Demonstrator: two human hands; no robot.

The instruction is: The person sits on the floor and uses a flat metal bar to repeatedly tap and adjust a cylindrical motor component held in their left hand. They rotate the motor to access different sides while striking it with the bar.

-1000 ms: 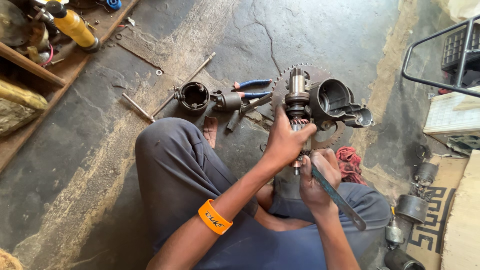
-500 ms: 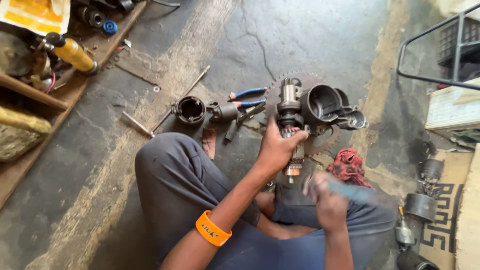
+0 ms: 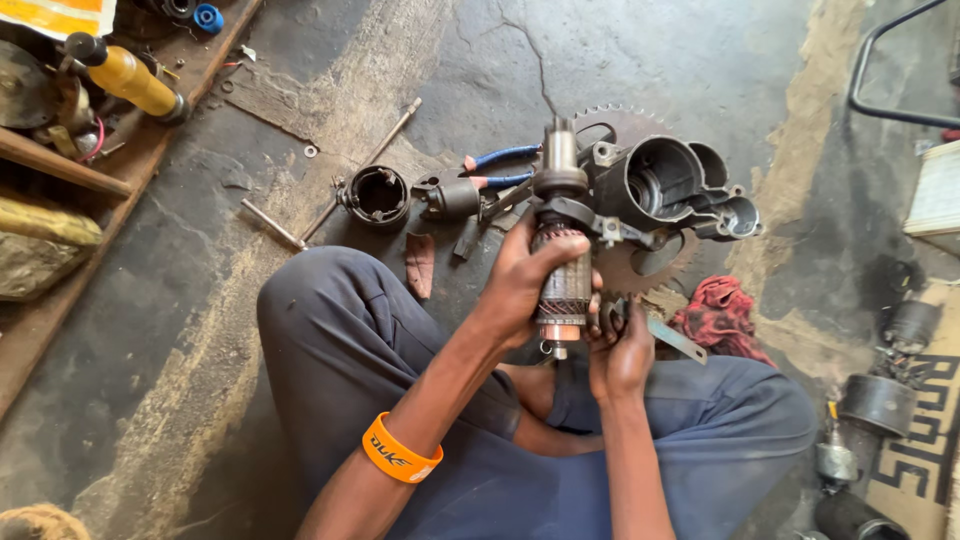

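My left hand (image 3: 520,285), with an orange wristband on its forearm, grips a motor armature (image 3: 562,290) upright by its copper-wound middle. The shaft's top end carries a pinion and fork piece (image 3: 560,185). My right hand (image 3: 620,355) sits just below and right of the armature's lower end. It holds a flat metal strip tool (image 3: 680,340) that sticks out to the right. Both hands hover above my lap, over grey trousers.
On the concrete floor ahead lie a grey metal housing (image 3: 660,180), a toothed sprocket (image 3: 620,125), blue-handled pliers (image 3: 500,157), a round cap (image 3: 378,193) and thin rods (image 3: 375,150). A red rag (image 3: 720,310) and motor casings (image 3: 880,400) lie right; a yellow bottle (image 3: 135,80) far left.
My right hand has risen with the flat tool from low at the right up to the armature's lower end. My left hand keeps its grip on the armature.
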